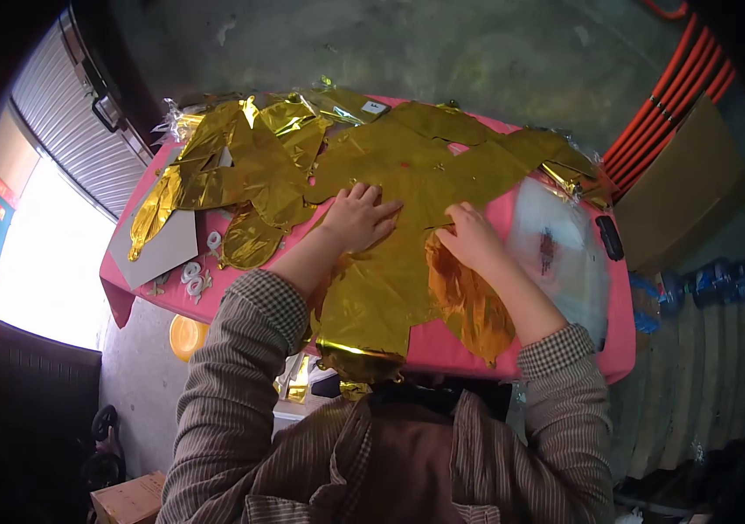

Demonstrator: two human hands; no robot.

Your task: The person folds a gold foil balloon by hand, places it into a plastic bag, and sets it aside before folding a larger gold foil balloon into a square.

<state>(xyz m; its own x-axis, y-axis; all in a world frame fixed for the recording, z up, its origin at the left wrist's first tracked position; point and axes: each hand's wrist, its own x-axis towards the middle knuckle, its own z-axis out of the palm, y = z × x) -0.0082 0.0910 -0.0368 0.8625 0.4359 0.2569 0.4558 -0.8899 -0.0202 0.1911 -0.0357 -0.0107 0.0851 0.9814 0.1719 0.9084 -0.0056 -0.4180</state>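
Observation:
Flat gold foil sheets (381, 288), shaped like uninflated foil balloons, lie spread over a pink-covered table (613, 349). My left hand (362, 217) rests on the foil near the middle, palm down with its fingers spread. To the right of it, my right hand (470, 236) has its thumb and fingertips drawn together at the foil's edge, just above a crumpled orange-gold piece (468, 301) that hangs towards the front edge. Whether that hand pinches the foil is hard to make out. More crinkled gold foil (254, 166) lies at the table's left.
White ribbon rolls (191, 272) and a grey board (158, 249) are at the left. A clear plastic bag (560, 253) and a black object (609, 237) lie at the right. Beyond stand a cardboard sheet (687, 183), orange pipes (669, 96) and blue bottles (722, 281).

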